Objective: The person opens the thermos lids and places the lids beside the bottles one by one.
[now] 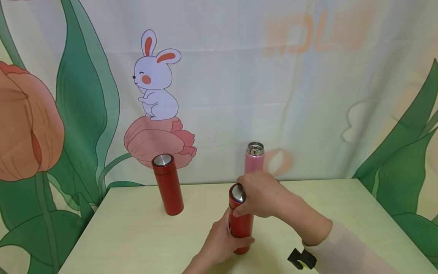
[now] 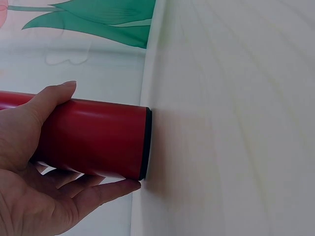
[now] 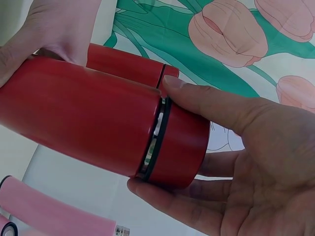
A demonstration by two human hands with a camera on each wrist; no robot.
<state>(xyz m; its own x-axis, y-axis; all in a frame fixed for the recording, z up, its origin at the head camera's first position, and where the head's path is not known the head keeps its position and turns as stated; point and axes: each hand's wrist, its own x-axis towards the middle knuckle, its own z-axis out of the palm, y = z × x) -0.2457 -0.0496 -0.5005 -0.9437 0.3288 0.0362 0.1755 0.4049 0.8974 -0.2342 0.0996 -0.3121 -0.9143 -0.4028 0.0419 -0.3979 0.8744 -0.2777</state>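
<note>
A red thermos flask [image 1: 241, 226] stands upright near the middle of the table, gripped round its lower body by my left hand [image 1: 219, 239]. My right hand [image 1: 261, 194] grips the flask's red lid [image 3: 179, 142] from above, thumb on one side and fingers on the other. Between lid and body, a strip of shiny metal neck [image 3: 154, 140] shows in the right wrist view. The left wrist view has the black base [image 2: 146, 143] close to the tabletop; whether it touches, I cannot tell. My left thumb and fingers wrap the body there.
A second red thermos [image 1: 169, 190] with its lid on stands at the left. Behind my right hand stands a pink thermos [image 1: 254, 161], its metal mouth uncovered. A small pink piece with a dark ring [image 3: 9, 230] shows beside it. A printed curtain [image 1: 219, 76] hangs behind the table [image 1: 130, 236].
</note>
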